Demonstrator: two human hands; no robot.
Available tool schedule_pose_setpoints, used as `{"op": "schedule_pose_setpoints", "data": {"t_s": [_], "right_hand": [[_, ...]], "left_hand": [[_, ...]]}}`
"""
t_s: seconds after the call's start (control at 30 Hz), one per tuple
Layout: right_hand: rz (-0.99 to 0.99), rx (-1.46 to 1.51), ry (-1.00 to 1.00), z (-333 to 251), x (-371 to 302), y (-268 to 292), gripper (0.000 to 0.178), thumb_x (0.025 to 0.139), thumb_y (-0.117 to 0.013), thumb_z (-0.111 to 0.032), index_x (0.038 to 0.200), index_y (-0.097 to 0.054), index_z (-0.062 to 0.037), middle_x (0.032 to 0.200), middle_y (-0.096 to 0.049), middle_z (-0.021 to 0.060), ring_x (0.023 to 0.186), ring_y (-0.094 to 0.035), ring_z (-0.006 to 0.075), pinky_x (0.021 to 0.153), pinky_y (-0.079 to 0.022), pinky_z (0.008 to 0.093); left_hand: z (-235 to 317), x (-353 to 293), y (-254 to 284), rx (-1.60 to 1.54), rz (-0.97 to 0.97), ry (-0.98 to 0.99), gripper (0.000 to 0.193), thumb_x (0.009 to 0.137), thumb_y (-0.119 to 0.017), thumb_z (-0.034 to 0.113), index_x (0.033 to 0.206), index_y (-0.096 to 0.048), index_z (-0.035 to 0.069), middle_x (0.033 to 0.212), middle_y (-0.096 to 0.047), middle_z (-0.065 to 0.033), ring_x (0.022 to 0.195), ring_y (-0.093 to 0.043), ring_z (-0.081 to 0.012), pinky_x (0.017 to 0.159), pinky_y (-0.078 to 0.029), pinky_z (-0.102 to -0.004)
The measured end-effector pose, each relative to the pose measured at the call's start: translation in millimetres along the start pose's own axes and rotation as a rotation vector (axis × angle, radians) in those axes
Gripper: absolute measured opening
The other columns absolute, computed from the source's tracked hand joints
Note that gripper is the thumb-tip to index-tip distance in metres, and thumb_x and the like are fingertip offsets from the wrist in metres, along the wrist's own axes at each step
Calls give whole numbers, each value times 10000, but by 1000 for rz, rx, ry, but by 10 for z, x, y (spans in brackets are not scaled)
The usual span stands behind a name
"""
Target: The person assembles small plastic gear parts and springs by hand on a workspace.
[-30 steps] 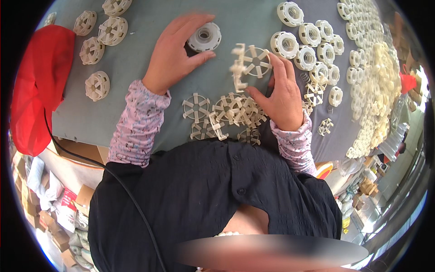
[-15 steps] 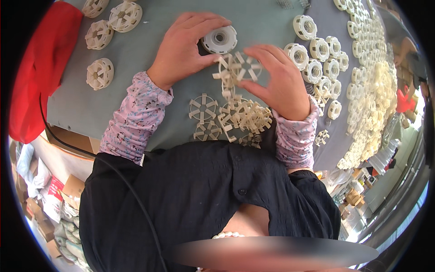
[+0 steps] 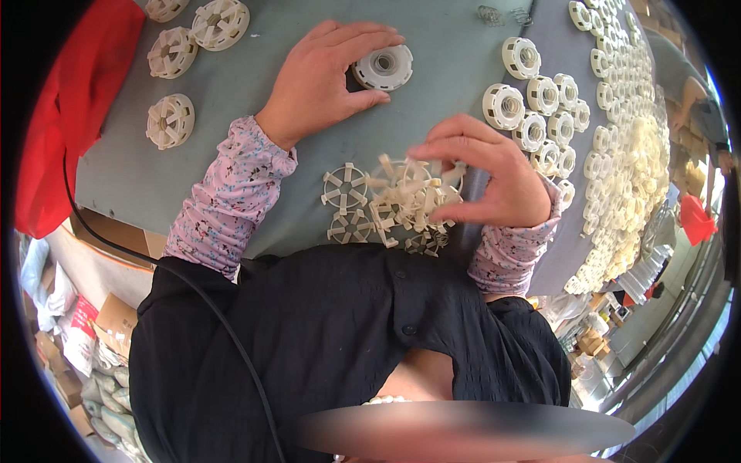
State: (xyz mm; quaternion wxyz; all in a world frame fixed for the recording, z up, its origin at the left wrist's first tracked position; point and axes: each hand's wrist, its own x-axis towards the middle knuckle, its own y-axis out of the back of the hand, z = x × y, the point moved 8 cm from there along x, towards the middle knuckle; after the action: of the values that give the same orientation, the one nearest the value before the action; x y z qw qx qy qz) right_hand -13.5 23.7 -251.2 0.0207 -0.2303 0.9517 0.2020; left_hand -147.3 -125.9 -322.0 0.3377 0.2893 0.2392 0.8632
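Note:
My left hand curls around a white round plastic housing on the table, its thumb and fingers at the rim. A coil spring stands in the housing's centre. Lower and to the right, my right hand has thumb and fingers around a cream spoked plastic ring, partly smeared by motion. The ring is just over a tangled pile of similar spoked rings, and where it meets the pile is hard to make out. Two flat spoked rings lie left of the pile.
Several housings with springs stand to the right, beside long rows and a heap of cream parts. Several housings fitted with spoked rings lie at left, near red cloth. Loose springs lie at the far edge. A black cable crosses my front.
My right hand has moved down and right, away from the housing, bringing the spoked rings to the pile. My left hand and the housing have shifted slightly right.

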Motion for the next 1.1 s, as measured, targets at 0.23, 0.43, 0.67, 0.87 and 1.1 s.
{"op": "schedule_pose_setpoints", "data": {"t_s": [0.23, 0.43, 0.67, 0.87, 1.1], "right_hand": [[681, -148, -68, 76, -15, 320, 651, 784, -979, -179, 1383, -750, -66, 1257, -690, 130, 960, -716, 253, 893, -617, 393], [498, -523, -276, 421, 130, 95, 683, 829, -926, -201, 1452, -688, -57, 1344, -677, 175, 1171, -687, 401, 1004, -570, 462], [552, -375, -402, 431, 63, 340, 691, 806, -904, -72, 1464, -691, -80, 1377, -667, 146, 1066, -696, 302, 838, -581, 367], [483, -381, -24, 242, 541, 272, 658, 824, -857, -10, 1451, -706, -141, 1375, -668, 98, 1040, -690, 263, 788, -570, 342], [430, -374, -53, 422, 669, 163, 715, 815, -880, -49, 1495, -677, -129, 1440, -627, 112, 1156, -681, 322, 922, -584, 390]], "left_hand": [[2, -19, 22, -5, 55, -8, 737, 720, -912, 189, 1428, -709, 165, 1407, -735, -47, 1183, -664, -328, 1069, -537, -446], [-17, -13, 51, -14, 64, 4, 787, 695, -946, 215, 1438, -693, 149, 1401, -725, -72, 1237, -658, -342, 1088, -533, -465], [-72, -19, 191, -230, 93, 206, 613, 856, -949, 314, 1379, -728, 84, 1255, -749, -87, 904, -705, -191, 768, -578, -341], [-202, -130, 130, -437, 99, 332, 480, 1015, -831, 211, 1443, -694, 45, 1021, -689, -2, 717, -578, -53, 630, -483, -254], [-147, -93, 99, -284, 87, 239, 501, 974, -857, 141, 1445, -704, 66, 1018, -693, 2, 716, -580, -59, 631, -491, -261]]}}
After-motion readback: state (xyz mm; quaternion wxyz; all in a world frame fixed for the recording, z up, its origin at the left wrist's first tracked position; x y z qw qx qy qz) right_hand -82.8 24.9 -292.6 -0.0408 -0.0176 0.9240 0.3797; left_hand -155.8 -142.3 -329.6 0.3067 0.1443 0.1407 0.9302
